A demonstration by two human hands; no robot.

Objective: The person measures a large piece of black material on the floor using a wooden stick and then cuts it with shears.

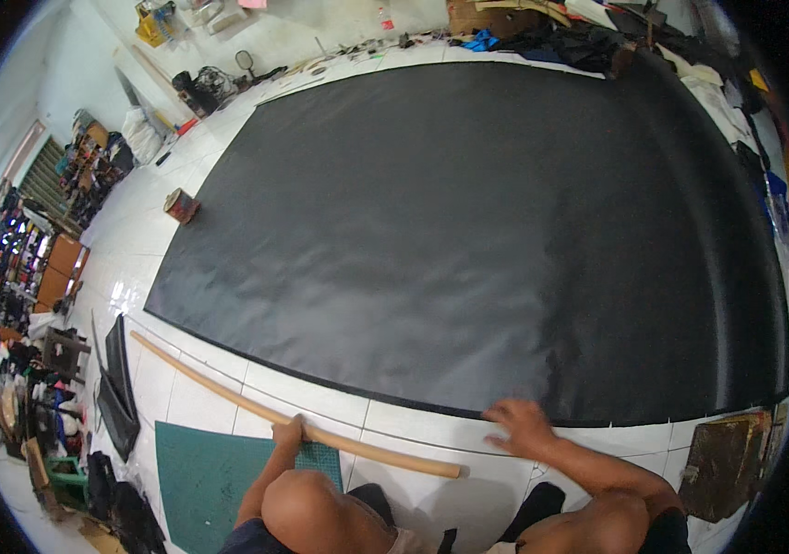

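Nearest, the person's knees sit at the lower edge of the view, over a green mat (205, 471) lying on the white tiled floor (311, 392). The left hand (289, 432) is closed around a long pale rod (293, 420), gripping it a little past its middle toward the near end. The rod lies on the floor, its long axis running from the lower right, near the knees, up and left toward the clutter along the room's left side. It looks stiff and light, slightly bowed, and likely best held near the middle so neither end swings.

The right hand (522, 427) lies flat with fingers spread, pressing on the near edge of a large black sheet (487, 231). The sheet is spread over the floor, its near edge running roughly parallel to the rod, and stretching away to the far wall. It appears thin, limp and smooth, likely to slide or wrinkle; an edge or corner gives the surest hold.

A small tin (181, 205) stands just beside the sheet's left edge. Beyond, tools and scraps (542, 32) crowd the far side.
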